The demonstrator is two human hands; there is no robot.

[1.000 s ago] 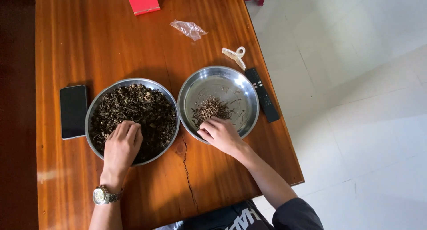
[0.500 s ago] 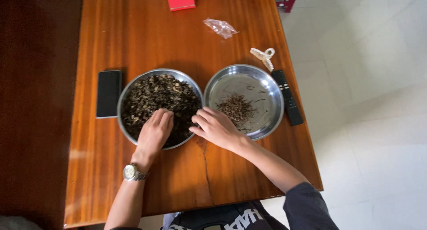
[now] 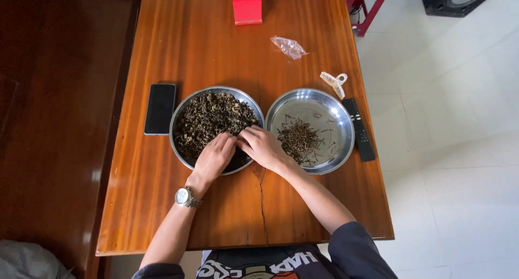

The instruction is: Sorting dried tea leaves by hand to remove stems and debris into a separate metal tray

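— Hands: where are they placed?
— Left hand (image 3: 215, 156) and right hand (image 3: 263, 146) are pressed, fingers curled, into dark dried leaves (image 3: 208, 119) in the left steel bowl (image 3: 178, 111) on the surface (image 3: 227, 52); whether leaves are gripped cannot be told.

two round metal bowls are sitting side by side on the wooden table (image 3: 162, 214), nearly touching. the left bowl (image 3: 181, 114) is holding a heap of dried leaves (image 3: 208, 117); the right bowl (image 3: 335, 117) is holding a smaller pile of stems (image 3: 300, 140) toward its near left part. both hands are resting together in the near right part of the left bowl, the left hand (image 3: 214, 157) just left of the right hand (image 3: 263, 148), fingers touching. a phone (image 3: 160, 109) is lying just left of the left bowl. a remote (image 3: 359, 129) is lying just right of the right bowl, with a hair clip (image 3: 334, 83) behind it. farther back, a crumpled plastic wrapper (image 3: 289, 46) is lying, and a small box (image 3: 247, 11) is sitting near the far edge.
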